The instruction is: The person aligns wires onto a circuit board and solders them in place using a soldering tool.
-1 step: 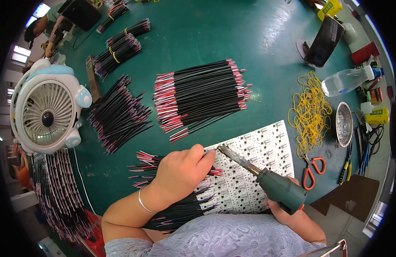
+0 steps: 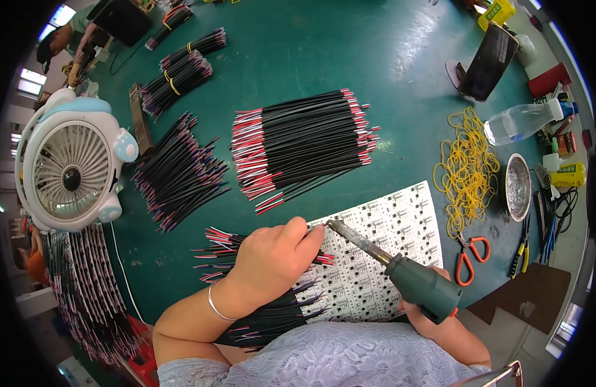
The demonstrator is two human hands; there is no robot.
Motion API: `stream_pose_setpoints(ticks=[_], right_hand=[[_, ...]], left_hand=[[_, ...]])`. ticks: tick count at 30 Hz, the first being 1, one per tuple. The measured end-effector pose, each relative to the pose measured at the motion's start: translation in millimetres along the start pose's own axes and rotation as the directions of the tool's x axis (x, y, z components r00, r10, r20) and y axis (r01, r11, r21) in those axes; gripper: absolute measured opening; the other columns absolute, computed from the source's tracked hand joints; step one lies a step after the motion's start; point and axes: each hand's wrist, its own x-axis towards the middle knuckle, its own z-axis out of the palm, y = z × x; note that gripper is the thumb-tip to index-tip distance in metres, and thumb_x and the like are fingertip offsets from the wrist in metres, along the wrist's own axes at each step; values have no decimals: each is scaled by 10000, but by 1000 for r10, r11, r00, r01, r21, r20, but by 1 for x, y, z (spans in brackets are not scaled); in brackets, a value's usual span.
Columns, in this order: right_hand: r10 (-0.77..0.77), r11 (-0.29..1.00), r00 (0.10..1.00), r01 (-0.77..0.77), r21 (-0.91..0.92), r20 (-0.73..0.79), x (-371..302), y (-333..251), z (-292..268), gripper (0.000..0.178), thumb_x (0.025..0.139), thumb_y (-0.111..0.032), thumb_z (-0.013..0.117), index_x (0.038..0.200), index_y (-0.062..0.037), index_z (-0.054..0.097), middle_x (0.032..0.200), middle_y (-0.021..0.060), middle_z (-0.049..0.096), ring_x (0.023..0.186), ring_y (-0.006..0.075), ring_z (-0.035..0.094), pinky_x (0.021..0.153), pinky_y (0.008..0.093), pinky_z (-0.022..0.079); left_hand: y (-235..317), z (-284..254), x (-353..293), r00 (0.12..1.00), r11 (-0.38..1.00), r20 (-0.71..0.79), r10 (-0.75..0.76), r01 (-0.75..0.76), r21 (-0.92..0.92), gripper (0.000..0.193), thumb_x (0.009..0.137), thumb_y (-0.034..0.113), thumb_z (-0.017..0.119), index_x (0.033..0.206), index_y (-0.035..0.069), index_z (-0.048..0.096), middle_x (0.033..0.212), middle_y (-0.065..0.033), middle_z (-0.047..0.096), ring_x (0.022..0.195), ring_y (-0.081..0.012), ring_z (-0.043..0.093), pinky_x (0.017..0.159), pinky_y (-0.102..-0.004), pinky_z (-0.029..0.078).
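Observation:
My left hand (image 2: 272,258) is closed at the edge of a white circuit board sheet (image 2: 401,232). Its thumb and index finger pinch together there, and black wires with red and white ends (image 2: 222,237) stick out on both sides of the fist. My right hand (image 2: 413,311) grips a green soldering iron (image 2: 422,284), whose handle covers most of the fingers. The iron's metal tip reaches the board's far left edge, right beside my left fingertips; whether it touches a wire is too small to tell. More black wires (image 2: 272,316) lie below my left wrist, partly over the board.
Sorted black wires (image 2: 311,138) lie beyond my hands, with another pile (image 2: 178,171) to their left. A fan (image 2: 72,171) stands at left. Rubber bands (image 2: 469,168), orange-handled scissors (image 2: 464,264), a metal bowl (image 2: 518,187), a bottle (image 2: 520,124) and a phone (image 2: 488,62) are at right.

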Motion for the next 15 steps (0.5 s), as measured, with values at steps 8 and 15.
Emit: stream_pose_setpoints(ticks=[8, 15], right_hand=[[-160, 985, 987, 161, -62, 20, 3, 1, -3, 340, 868, -48, 525, 1188, 56, 475, 900, 97, 615, 594, 131, 638, 628, 281, 512], [-58, 995, 998, 59, 80, -14, -3, 5, -5, 421, 927, -255, 587, 1188, 65, 504, 977, 136, 640, 598, 157, 649, 576, 280, 523]], left_hand=[[0, 1, 0, 1000, 1000, 7, -9, 9, 5, 236, 730, 66, 666, 965, 59, 690, 735, -29, 501, 576, -160, 556, 469, -288, 444], [-1, -1, 0, 1000, 1000, 13, -18, 18, -16, 292, 697, 66, 666, 987, 82, 699, 740, -24, 510, 576, -166, 549, 475, -295, 447]])
